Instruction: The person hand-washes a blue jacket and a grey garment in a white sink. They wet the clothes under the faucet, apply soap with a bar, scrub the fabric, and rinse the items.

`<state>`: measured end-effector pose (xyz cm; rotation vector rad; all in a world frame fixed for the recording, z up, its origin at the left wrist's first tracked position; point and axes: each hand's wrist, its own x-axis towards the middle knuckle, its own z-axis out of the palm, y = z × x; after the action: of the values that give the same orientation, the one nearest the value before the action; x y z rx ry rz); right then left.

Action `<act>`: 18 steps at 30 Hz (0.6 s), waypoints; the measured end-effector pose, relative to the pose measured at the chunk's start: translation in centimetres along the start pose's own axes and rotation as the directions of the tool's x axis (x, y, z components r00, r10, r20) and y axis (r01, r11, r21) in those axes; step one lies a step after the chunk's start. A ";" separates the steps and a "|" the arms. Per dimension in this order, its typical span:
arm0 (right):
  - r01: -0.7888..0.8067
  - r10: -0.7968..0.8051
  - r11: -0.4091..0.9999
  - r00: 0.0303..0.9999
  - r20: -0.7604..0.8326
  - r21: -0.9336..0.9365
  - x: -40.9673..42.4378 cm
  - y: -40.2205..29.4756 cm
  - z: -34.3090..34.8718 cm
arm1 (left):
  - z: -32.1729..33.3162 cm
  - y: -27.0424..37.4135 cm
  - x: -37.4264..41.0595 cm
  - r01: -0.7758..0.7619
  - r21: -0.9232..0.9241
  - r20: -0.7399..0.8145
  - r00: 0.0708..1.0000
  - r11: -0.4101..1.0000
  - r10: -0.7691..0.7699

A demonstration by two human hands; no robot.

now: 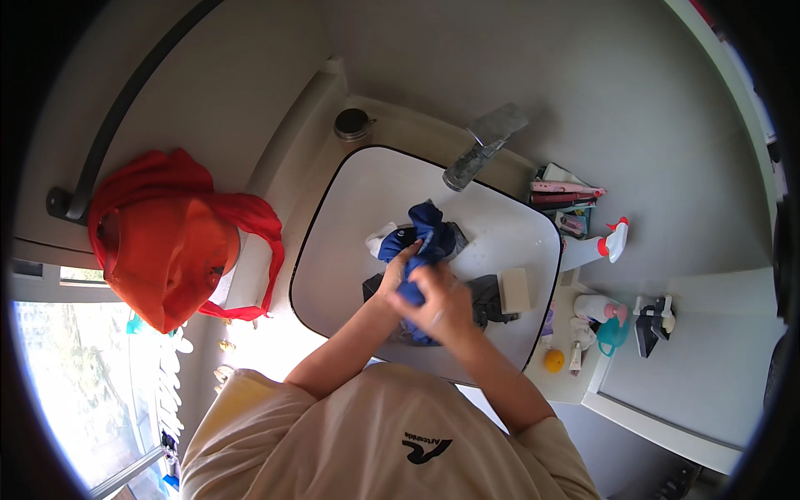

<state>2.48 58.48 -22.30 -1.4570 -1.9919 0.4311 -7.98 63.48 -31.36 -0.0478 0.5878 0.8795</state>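
Note:
Both hands are over a white basin (350,194) with a dark rim. My left hand (395,275) grips a bunched blue cloth (431,231), its thumb lying along the fabric. My right hand (440,303), blurred, closes on the lower part of the same cloth. Beneath and around the hands lie a white cloth (378,240) and a dark grey cloth (485,299). A cream rectangular block (514,290), perhaps soap, rests at the basin's right side on the edge of the grey cloth. Whatever lies right under my palms is hidden.
A metal faucet (465,165) reaches over the basin's back edge. At the right stand a spray bottle (594,247), a pump bottle (597,308) and an orange fruit (554,360). Red cloths (175,250) hang at the left, below a dark rail (119,94). A lidded jar (352,124) stands behind.

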 end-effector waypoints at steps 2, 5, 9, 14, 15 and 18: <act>-0.220 0.212 0.975 0.959 -0.189 -0.023 2.1 3.2 0.6 | 4.0 -0.4 -1.8 -0.051 -0.058 -0.120 0.992 0.997 0.043; 0.036 -0.033 0.999 0.984 -0.175 0.012 1.0 0.8 1.1 | 3.4 0.4 -1.1 0.041 0.043 -0.202 0.979 0.998 -0.032; 0.068 -0.048 0.994 0.973 -0.225 0.080 0.7 0.8 2.7 | 0.4 -0.8 0.5 0.045 0.271 -0.245 0.969 0.962 0.024; -0.208 0.178 0.972 0.956 -0.232 -0.112 1.8 5.3 2.6 | 4.1 -2.1 -0.7 -0.050 0.420 -0.371 0.902 0.906 0.222; 0.013 -0.015 1.000 0.970 -0.241 -0.009 1.0 3.0 2.3 | 3.4 -1.0 -0.4 -0.103 0.641 -0.279 0.892 0.761 0.356; 0.099 -0.082 0.990 0.984 -0.161 0.101 -1.0 0.0 3.1 | 2.3 0.0 -0.5 0.050 0.859 -0.294 0.863 0.510 0.410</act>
<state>0.65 57.84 -24.98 -1.2869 -1.8722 0.3683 -7.15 63.71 -29.16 0.7547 1.4827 0.6964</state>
